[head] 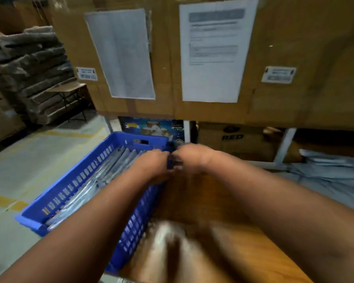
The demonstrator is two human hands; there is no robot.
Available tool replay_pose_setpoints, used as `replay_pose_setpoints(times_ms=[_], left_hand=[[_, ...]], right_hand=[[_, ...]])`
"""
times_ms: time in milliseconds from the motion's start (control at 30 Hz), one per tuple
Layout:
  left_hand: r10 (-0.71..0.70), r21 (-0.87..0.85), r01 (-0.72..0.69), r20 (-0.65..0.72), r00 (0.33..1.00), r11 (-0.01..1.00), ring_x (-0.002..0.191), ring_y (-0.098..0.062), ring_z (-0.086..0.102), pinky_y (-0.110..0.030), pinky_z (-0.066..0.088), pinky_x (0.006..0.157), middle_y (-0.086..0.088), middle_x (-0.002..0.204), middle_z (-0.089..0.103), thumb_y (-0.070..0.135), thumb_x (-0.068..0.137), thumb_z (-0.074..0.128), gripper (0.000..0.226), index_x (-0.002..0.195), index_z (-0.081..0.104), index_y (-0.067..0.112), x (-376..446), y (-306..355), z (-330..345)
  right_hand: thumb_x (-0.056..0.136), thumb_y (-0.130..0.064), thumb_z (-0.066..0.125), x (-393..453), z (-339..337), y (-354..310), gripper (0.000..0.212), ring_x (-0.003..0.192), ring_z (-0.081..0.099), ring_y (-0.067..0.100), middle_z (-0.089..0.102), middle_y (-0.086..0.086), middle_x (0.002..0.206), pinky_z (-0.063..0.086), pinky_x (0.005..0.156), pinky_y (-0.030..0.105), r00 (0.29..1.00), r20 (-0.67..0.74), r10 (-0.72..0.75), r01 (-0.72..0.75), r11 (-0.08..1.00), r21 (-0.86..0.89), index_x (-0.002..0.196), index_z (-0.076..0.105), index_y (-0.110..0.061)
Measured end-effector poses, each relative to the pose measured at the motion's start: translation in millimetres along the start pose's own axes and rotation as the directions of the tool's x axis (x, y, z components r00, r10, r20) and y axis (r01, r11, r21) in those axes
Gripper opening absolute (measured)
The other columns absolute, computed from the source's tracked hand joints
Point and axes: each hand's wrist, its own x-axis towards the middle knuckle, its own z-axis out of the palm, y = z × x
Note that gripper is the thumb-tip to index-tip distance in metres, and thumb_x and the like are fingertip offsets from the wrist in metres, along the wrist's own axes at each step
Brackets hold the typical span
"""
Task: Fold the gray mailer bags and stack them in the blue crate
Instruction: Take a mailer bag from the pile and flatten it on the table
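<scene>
Head cam: both hands meet at the blue crate far right corner, left hand and right hand curled, but it's too blurry to tell what they grip. Folded gray mailer bags stand on edge inside the crate, probably to pack tight, with unfolded mailers piled right of the crate

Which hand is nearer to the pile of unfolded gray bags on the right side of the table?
The right hand. It is at the far right corner of the blue crate, on the side toward the pile of gray bags. The left hand is over the crate, farther away.
</scene>
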Motion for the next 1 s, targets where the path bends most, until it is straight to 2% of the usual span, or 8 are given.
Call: replay_pose_setpoints(times_ms=[133,233,367,500,633,733,900,1000], left_hand=[[0.18,-0.057,-0.176,0.076,0.981,0.983,0.118,-0.029,0.065,-0.044,0.055,0.098,-0.003,0.127,0.063,0.049,0.097,0.067,0.038,0.128,0.065,0.027,22.4,103.3,5.8],[0.334,-0.125,-0.317,0.157,0.929,0.94,0.121,-0.026,0.064,-0.046,0.053,0.104,-0.001,0.13,0.065,0.051,0.096,0.066,0.042,0.133,0.064,0.033,29.4,185.3,21.8],[0.48,-0.148,-0.457,0.225,0.848,0.877,0.113,-0.026,0.067,-0.04,0.054,0.096,-0.003,0.121,0.07,0.042,0.093,0.073,0.031,0.121,0.07,0.029,31.0,280.6,52.7],[0.569,-0.14,-0.552,0.246,0.784,0.822,0.115,-0.028,0.066,-0.042,0.054,0.1,-0.006,0.127,0.07,0.036,0.096,0.072,0.037,0.13,0.068,0.023,30.3,354.8,76.7],[0.543,-0.136,-0.526,0.208,0.813,0.84,0.108,-0.024,0.065,-0.036,0.055,0.09,-0.004,0.123,0.067,0.038,0.095,0.069,0.036,0.128,0.068,0.024,31.1,400.5,93.7],[0.508,-0.143,-0.488,0.2,0.838,0.861,0.109,-0.023,0.064,-0.037,0.056,0.091,-0.002,0.123,0.065,0.042,0.093,0.07,0.039,0.128,0.067,0.024,34.1,417.6,101.1],[0.445,-0.143,-0.424,0.182,0.877,0.894,0.102,-0.02,0.063,-0.037,0.058,0.087,0.001,0.116,0.063,0.041,0.093,0.071,0.033,0.122,0.067,0.027,33.4,422.1,108.6],[0.421,-0.135,-0.403,0.157,0.893,0.905,0.099,-0.02,0.063,-0.041,0.059,0.087,0.001,0.113,0.064,0.041,0.093,0.07,0.028,0.116,0.068,0.025,32.0,410.5,111.1]], right_hand=[[0.1,-0.058,0.06,-99.1,28.2,67.0,0.044,0.122,0.059,0.032,0.06,0.005,0.132,0.055,0.096,0.05,0.978,0.027,0.205,-0.207,0.977,0.059,0.136,0.062,-0.032],[0.099,-0.057,0.063,-170.2,59.9,109.4,0.05,0.126,0.058,0.032,0.061,0.006,0.135,0.054,0.1,0.051,0.942,0.085,0.325,-0.333,0.936,0.113,0.141,0.06,-0.031],[0.098,-0.056,0.063,-251.2,104.3,151.4,0.051,0.129,0.057,0.033,0.06,0.007,0.14,0.052,0.105,0.049,0.874,0.151,0.463,-0.482,0.865,0.136,0.141,0.061,-0.029],[0.098,-0.055,0.06,-315.7,134.8,180.4,0.048,0.131,0.053,0.031,0.057,0.004,0.141,0.05,0.105,0.051,0.819,0.134,0.558,-0.573,0.808,0.137,0.141,0.061,-0.033],[0.099,-0.048,0.06,-363.1,157.4,209.9,0.044,0.127,0.053,0.033,0.056,0.008,0.138,0.05,0.1,0.05,0.763,0.046,0.644,-0.646,0.76,0.071,0.138,0.061,-0.029],[0.1,-0.035,0.059,-383.1,174.6,226.2,0.039,0.122,0.054,0.035,0.057,0.011,0.133,0.052,0.095,0.047,0.743,-0.007,0.669,-0.669,0.743,0.021,0.136,0.06,-0.021],[0.103,-0.025,0.052,-381.0,190.6,241.4,0.041,0.13,0.048,0.038,0.051,0.013,0.142,0.047,0.1,0.051,0.739,0.011,0.674,-0.673,0.738,-0.059,0.142,0.056,-0.017],[0.099,-0.017,0.054,-372.6,192.6,248.0,0.036,0.125,0.053,0.036,0.057,0.011,0.134,0.048,0.098,0.05,0.731,-0.046,0.68,-0.682,0.73,-0.04,0.134,0.063,-0.017]])
